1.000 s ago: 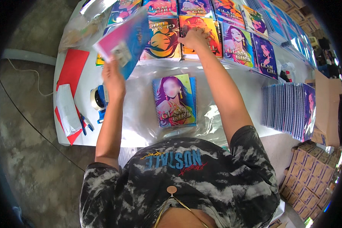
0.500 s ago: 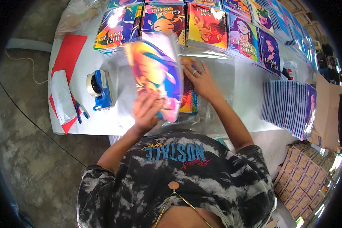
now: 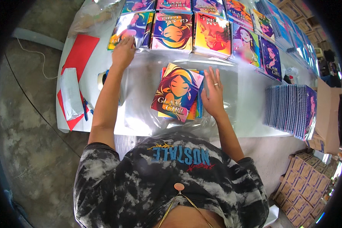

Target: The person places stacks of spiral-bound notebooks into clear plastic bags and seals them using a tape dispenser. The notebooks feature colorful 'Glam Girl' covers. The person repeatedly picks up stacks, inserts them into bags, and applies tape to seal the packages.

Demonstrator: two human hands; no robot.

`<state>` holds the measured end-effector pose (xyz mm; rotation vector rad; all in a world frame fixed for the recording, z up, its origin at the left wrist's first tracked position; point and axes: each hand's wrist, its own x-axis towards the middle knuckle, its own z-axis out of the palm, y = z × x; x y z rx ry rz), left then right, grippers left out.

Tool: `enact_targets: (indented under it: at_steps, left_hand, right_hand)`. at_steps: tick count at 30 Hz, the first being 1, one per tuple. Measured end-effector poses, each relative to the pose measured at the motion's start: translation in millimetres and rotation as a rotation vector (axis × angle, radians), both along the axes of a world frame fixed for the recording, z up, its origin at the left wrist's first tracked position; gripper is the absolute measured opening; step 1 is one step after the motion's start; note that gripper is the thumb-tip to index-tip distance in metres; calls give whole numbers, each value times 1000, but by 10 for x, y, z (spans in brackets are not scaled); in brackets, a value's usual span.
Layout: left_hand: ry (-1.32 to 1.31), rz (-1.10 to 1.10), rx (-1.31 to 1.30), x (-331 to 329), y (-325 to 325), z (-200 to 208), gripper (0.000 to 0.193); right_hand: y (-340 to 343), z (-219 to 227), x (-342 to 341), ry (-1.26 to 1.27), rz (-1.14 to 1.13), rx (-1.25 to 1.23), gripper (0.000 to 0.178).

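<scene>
A small fanned pile of spiral notebooks (image 3: 177, 91) lies in front of me on clear plastic film. Its top cover has a cartoon face with an orange headband, tilted on the ones below. My right hand (image 3: 213, 93) rests at the pile's right edge, fingers stretched out and holding nothing. Reaching to the far left, my left hand (image 3: 124, 49) has its fingertips over the near edge of a blue-and-yellow spiral notebook (image 3: 135, 26) on top of a stack. The fingers look slightly apart; the thumb's grip is not clear.
More notebook stacks (image 3: 172, 32) line the table's far side. A spiral-bound row (image 3: 287, 108) stands at right beside an open cardboard box (image 3: 328, 114). My left forearm partly hides a tape dispenser (image 3: 101, 81). Red sheets (image 3: 79, 55) and a white packet (image 3: 71, 93) lie at left.
The notebook that my left hand held in the air now lies on the pile, turned round. My left hand has let go and moved to the far-left stack. My right hand has shifted to the pile's right edge.
</scene>
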<state>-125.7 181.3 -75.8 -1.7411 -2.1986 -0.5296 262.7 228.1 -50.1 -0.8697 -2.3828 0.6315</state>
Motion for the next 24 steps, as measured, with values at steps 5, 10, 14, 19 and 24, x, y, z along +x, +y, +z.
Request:
enact_targets:
  at_steps: [5, 10, 14, 19, 24]
  left_hand:
    - [-1007, 34, 393, 468, -198, 1040, 17]
    - [-1047, -536, 133, 1003, -294, 746, 18]
    - [181, -776, -213, 1173, -309, -100, 40]
    - [6, -770, -393, 1099, -57, 268, 42]
    - [-162, -155, 36, -262, 1512, 742, 45]
  right_hand:
    - [45, 37, 336, 368, -150, -188, 53]
    - [351, 275, 421, 697, -365, -265, 46]
    - [706, 387, 274, 696, -363, -224, 41]
    - [1341, 358, 60, 540, -306, -258, 34]
    - [2266, 322, -757, 446, -225, -221, 29]
